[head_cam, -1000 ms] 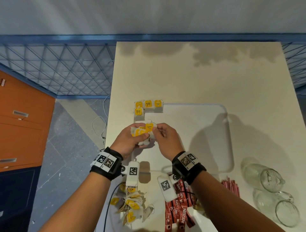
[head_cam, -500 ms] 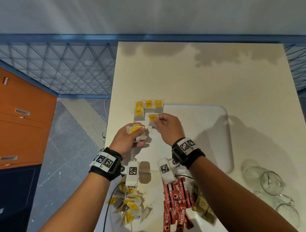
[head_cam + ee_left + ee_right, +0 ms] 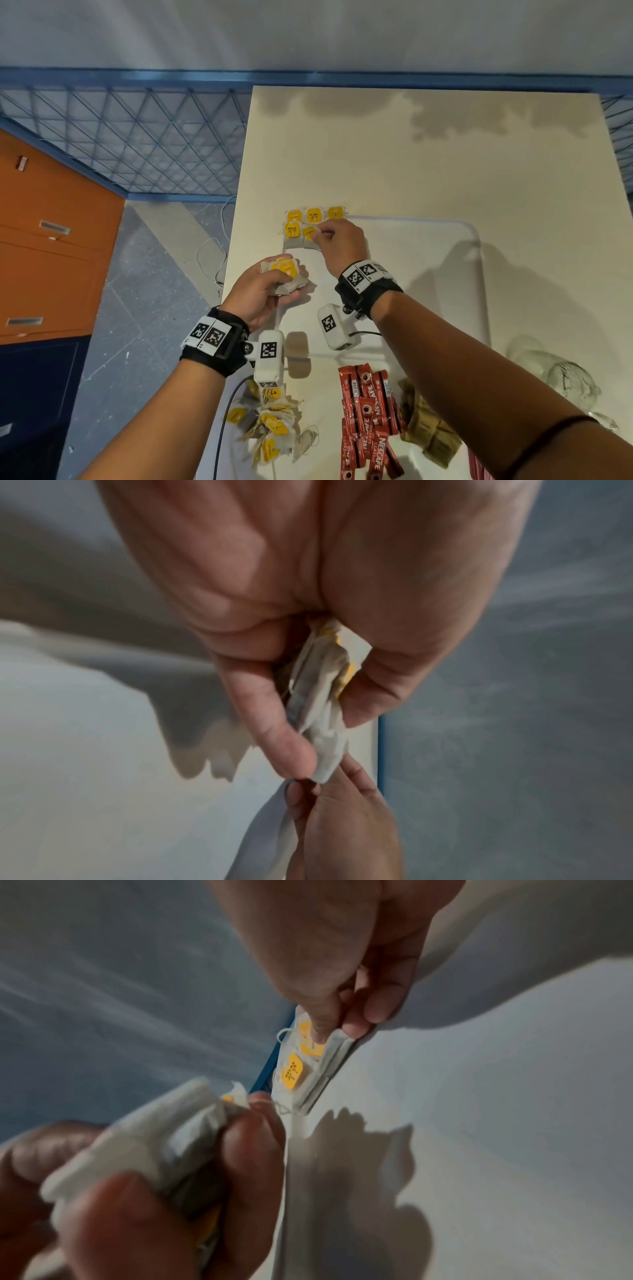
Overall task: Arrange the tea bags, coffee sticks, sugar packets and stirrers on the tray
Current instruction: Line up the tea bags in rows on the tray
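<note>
A tea bag point(image 3: 310, 233) with a yellow tag lies at the far left corner of the white tray point(image 3: 476, 274), pinched under the thumb and fingertips of my right hand point(image 3: 337, 245). It sits as the second bag in a second row: one tagged bag is just to its left, and a row of three tagged tea bags point(image 3: 314, 215) lies just beyond it along the tray's far edge. In the right wrist view the bags lie flat and edge to edge, tags facing up.

My left hand point(image 3: 260, 291) hovers near the tray's left edge, nearer to me than that corner, with its fingers and thumb curled round a bundle of tea bags point(image 3: 286, 274). The left wrist view shows the bundle squeezed between thumb and fingers.

So the open slot in the second row lies to the right of the bag being placed, and the supply bundle lies toward me and to the left of it. I judge the right hand is the nearer one for setting down bags.

On the desk point(image 3: 376, 154), on my side of the tray, sit a loose pile of tea bags point(image 3: 270, 425), red coffee sticks point(image 3: 368, 421), brown sugar packets point(image 3: 431, 431), and clear glasses point(image 3: 565, 377) to the right.
</note>
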